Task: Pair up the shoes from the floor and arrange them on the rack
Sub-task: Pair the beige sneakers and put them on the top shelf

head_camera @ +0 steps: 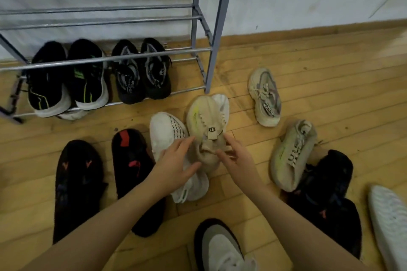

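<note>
Mismatch is the risk: both hands, left hand (176, 160) and right hand (233, 156), close loose fingers on the beige knit sneaker (203, 123) on the floor, touching a white sneaker (167, 132), its twin (290, 156) well apart.

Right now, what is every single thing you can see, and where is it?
Shoe rack: one, grey metal, against the wall, upper shelves bare.
Black shoes with green stripes: two, on the bottom shelf, left.
Black and grey shoes: two, bottom shelf, right.
Beige knit shoes: two, one at the hands, one on the floor to the right.
White shoes: about four, floor, centre and lower right.
Cream laced sneaker: one, floor beside the rack.
Black shoes with red marks: about four, floor, left and right.
Wooden floor: yellowish planks.
Left hand: on the centre shoes.
Right hand: at the beige shoe's heel.
</note>
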### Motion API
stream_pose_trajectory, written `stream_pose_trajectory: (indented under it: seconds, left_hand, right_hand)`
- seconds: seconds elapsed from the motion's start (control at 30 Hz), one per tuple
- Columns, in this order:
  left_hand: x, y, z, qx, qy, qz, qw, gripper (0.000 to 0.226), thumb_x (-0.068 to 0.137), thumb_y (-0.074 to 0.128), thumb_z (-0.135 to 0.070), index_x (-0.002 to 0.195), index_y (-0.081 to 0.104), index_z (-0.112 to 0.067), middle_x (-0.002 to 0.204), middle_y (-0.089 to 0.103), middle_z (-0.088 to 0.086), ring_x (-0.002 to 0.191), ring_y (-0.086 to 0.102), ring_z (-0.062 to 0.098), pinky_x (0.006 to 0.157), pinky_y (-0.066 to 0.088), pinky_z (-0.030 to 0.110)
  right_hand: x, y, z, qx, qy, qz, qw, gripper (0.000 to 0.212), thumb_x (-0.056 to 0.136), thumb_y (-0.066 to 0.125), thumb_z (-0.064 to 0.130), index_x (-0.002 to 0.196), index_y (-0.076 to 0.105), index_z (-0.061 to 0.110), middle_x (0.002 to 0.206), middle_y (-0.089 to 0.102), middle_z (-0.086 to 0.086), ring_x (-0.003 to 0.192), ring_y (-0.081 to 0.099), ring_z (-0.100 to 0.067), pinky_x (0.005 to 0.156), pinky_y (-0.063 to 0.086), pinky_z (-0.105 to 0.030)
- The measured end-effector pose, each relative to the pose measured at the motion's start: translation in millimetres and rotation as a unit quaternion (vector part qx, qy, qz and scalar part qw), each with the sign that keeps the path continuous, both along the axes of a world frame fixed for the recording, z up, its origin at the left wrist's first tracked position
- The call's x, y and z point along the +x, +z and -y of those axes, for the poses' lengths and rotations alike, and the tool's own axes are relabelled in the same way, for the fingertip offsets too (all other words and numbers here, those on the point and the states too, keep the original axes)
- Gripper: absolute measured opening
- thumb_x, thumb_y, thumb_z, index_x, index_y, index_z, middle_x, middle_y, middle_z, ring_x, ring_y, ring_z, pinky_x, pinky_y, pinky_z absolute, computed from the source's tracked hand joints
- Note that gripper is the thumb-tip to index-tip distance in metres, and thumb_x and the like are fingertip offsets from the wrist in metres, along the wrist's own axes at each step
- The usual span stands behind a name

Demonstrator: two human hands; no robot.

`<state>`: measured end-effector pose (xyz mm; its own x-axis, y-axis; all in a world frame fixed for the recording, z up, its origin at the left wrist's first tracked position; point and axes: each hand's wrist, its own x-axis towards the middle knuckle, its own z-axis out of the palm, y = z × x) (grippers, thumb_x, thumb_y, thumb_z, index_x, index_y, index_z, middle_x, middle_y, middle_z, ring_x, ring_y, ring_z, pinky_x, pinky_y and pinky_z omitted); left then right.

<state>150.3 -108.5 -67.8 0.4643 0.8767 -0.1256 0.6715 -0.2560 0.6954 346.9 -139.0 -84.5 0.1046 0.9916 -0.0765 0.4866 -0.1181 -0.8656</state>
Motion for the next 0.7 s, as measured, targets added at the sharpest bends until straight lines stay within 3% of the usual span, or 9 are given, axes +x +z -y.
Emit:
stream_pose_trajectory:
  seconds: [0.2,0.4,0.5,0.6,0.7]
  left_hand:
    - [10.7,-3.5,-15.1,0.052,0.009,-0.125,0.991,0.08,0.077,0.013,-0.069,0.146,0.019,-0.028,0.152,0.021,0.004,0.138,0.017,0.021,0.111,0.009,0.037]
    - [37.2,-16.8,-73.3,0.045,0.035,-0.218,0.974,0.073,0.08,0.011,-0.062,0.146,0.014,-0.032,0.151,0.025,0.01,0.136,0.02,0.032,0.11,0.006,0.043]
    - [43.7,-22.4,-83.9,0.04,0.034,-0.202,0.978,0.07,0.08,0.016,-0.056,0.144,0.025,-0.029,0.148,0.03,0.006,0.134,0.023,0.027,0.108,0.002,0.04]
    - [43.0,-23.2,-72.3,0.057,0.039,-0.129,0.989,0.074,0.079,0.015,-0.057,0.144,0.031,-0.025,0.15,0.026,0.005,0.136,0.024,0.02,0.11,0.003,0.039]
    - [43.2,-23.3,-55.5,0.075,0.031,-0.094,0.992,0.075,0.079,0.016,-0.056,0.141,0.038,-0.02,0.146,0.034,0.007,0.134,0.031,0.02,0.11,0.009,0.041]
  right_hand:
    - [-4.3,-4.2,-21.2,0.007,-0.029,0.026,0.999,0.055,0.093,0.053,0.035,0.143,0.034,0.02,0.128,0.047,0.002,0.115,0.048,-0.007,0.095,0.045,-0.026]
    - [6.4,-14.4,-70.0,-0.053,0.005,0.114,0.992,0.053,0.096,0.041,0.044,0.145,0.029,0.028,0.135,0.046,0.004,0.119,0.046,-0.014,0.104,0.034,-0.048]
    - [8.5,-19.3,-74.8,-0.057,0.026,0.129,0.99,0.053,0.096,0.042,0.042,0.145,0.026,0.029,0.145,0.037,0.007,0.131,0.037,-0.012,0.109,0.027,-0.047]
    - [6.2,-13.2,-66.5,0.009,0.024,0.106,0.994,0.049,0.095,0.05,0.029,0.142,0.035,0.026,0.136,0.046,0.005,0.127,0.041,-0.011,0.108,0.03,-0.044]
    - [9.8,-5.9,-49.2,0.034,0.0,0.115,0.993,0.047,0.095,0.051,0.023,0.141,0.037,0.023,0.131,0.049,0.006,0.12,0.042,-0.002,0.105,0.027,-0.033]
